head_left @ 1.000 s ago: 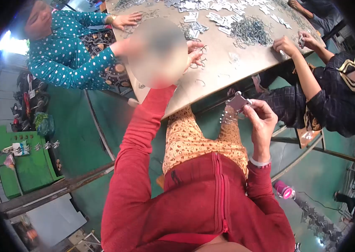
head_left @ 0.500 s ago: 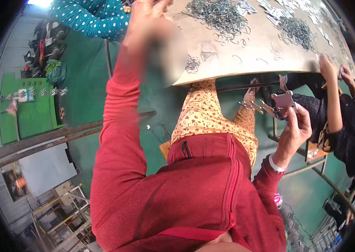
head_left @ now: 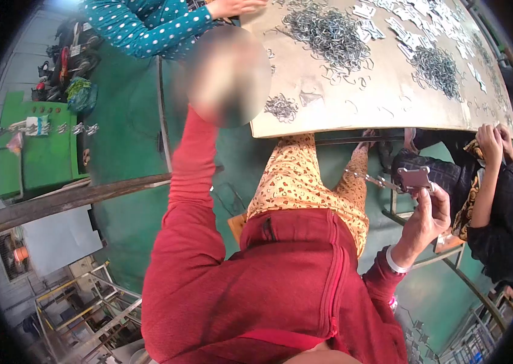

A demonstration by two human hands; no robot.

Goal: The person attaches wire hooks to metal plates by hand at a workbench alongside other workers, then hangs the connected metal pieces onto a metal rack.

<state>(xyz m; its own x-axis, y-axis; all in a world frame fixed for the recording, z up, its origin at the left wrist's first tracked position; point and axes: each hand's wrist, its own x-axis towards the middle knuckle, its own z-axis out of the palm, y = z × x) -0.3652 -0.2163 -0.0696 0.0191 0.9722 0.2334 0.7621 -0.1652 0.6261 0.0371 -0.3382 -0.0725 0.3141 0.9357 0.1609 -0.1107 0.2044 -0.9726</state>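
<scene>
In the head view my right hand (head_left: 424, 227) is closed, pinching a flat grey metal plate (head_left: 415, 178) by its edge between thumb and fingers. Notched corners with small tabs mark the plate. From its left side a short string of metal links (head_left: 373, 179) reaches out toward the patterned trousers. My left hand (head_left: 223, 79) is raised beside the table's left corner. A round blurred patch covers it, so its fingers and anything in them are hidden.
The table (head_left: 341, 118) bears piles of wire hooks (head_left: 323, 36) and metal plates (head_left: 432, 24). Opposite sits a person in a teal dotted sleeve (head_left: 147, 27), one hand on the table edge. At right, another person in dark clothes (head_left: 499, 230) has both hands by the edge.
My left arm has drawn back from the teal-sleeved person, whose hand now shows on the table. My right hand keeps the plate and sits slightly lower in view. The right-hand person's hands have come together.
</scene>
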